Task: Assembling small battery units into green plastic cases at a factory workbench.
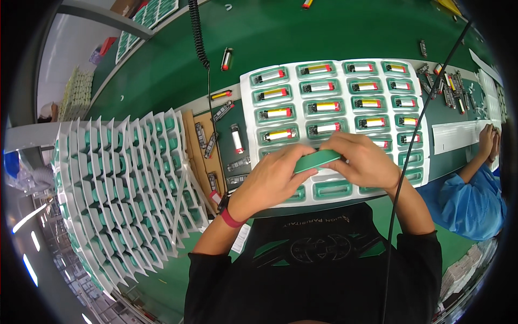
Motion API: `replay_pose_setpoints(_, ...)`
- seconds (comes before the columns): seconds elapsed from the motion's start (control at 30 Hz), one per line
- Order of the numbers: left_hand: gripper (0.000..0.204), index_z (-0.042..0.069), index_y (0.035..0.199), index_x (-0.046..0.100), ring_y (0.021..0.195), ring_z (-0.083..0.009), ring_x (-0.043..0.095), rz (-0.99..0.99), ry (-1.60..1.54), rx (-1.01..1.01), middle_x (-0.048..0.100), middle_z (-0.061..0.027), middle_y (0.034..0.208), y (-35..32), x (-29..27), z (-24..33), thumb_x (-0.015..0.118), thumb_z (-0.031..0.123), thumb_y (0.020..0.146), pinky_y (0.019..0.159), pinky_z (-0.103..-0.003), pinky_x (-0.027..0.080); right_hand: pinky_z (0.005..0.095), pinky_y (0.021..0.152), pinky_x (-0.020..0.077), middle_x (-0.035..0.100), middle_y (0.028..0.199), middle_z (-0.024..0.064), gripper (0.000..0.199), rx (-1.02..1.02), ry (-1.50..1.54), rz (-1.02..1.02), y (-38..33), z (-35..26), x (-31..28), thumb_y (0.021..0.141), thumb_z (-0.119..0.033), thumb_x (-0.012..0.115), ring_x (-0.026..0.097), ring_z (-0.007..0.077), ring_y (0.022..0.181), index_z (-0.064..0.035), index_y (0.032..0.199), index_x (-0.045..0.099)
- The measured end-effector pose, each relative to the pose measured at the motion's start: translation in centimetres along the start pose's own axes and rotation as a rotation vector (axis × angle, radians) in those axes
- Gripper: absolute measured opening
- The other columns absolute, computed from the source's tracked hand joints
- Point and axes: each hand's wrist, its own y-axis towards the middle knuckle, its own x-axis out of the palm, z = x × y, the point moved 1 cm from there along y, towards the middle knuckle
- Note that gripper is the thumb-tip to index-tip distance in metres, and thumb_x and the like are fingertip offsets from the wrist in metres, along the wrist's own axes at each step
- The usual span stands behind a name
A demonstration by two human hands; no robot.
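Both of my hands grip a smooth green elongated casing [318, 160] above the near part of a white tray [246, 100]. My left hand [272, 175] closes on its left end, thumb along the near side. On its right end, the fingers and thumb of my right hand [362, 160] are closed. Beneath and beyond them, the tray has rows of oval green pockets. Small cylindrical battery assemblies [324, 107], silver or yellow with red ends, lie in its far rows. A near pocket [332, 189] holds no battery. My hands hide some middle pockets.
Stacked white trays with green pockets [124, 189] stand at left. Loose batteries [236, 138] and dark slim parts [200, 139] lie beside the tray. A coiled black cable [198, 38] hangs beyond; another cable [396, 216] crosses on the right. A co-worker's blue sleeve [458, 202] is at right.
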Motion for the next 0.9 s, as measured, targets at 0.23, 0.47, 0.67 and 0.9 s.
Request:
replay_pose_setpoints(0.23, 0.028, 0.002, 0.114, 0.063, 0.067, -0.0261, 0.067, 0.222, 0.025, 0.092, 0.068, -0.016, 0.09, 0.3, 0.9, 0.9, 0.068, 0.008, 0.087, 0.062, -0.035, 0.051, 0.046, 0.07, 0.0497, 0.063, 0.088, 0.0192, 0.022, -0.015, -0.033, 0.063, -0.2, -0.5, -0.1, 0.086, -0.01, 0.067, 0.062, 0.0395, 0.082, 0.0024, 0.103, 0.06)
replay_pose_setpoints(0.47, 0.024, 0.003, 0.11, 0.068, 0.061, -0.0236, 0.062, 0.123, 0.019, -0.104, 0.068, -0.0149, 0.083, 3.2, -0.6, 0.1, 0.065, 0.007, 0.087, 0.058, -0.034, 0.048, 0.0368, 0.062, 0.048, 0.066, 0.087, 0.0175, 0.025, 0.195, 0.078, 0.082, 0.9, 1.7, -0.3, 0.088, -0.017, 0.07, 0.063, 0.0328, 0.071, 0.0004, 0.105, 0.066)
replay_pose_setpoints(0.67, 0.023, 0.003, 0.112, 0.069, 0.059, -0.0207, 0.055, 0.145, -0.077, -0.068, 0.062, -0.0138, 0.077, 5.1, -1.6, 0.7, 0.062, 0.01, 0.091, 0.057, -0.031, 0.042, 0.0389, 0.059, 0.0455, 0.063, 0.07, 0.0163, 0.025, 0.037, 0.072, 0.34, 1.6, 2.1, -0.9, 0.088, -0.022, 0.071, 0.061, 0.0302, 0.061, -0.0012, 0.102, 0.069)
replay_pose_setpoints(0.9, 0.031, 0.004, 0.114, 0.07, 0.073, -0.0086, 0.059, 0.034, -0.157, -0.182, 0.071, -0.0066, 0.105, 6.0, -8.1, -2.6, 0.072, 0.019, 0.087, 0.062, -0.026, 0.047, 0.0324, 0.066, 0.0472, 0.059, 0.09, 0.0076, 0.024, 0.027, -0.041, 0.413, -3.1, 2.1, -0.6, 0.079, -0.012, 0.078, 0.06, 0.0214, 0.084, -0.005, 0.101, 0.072)
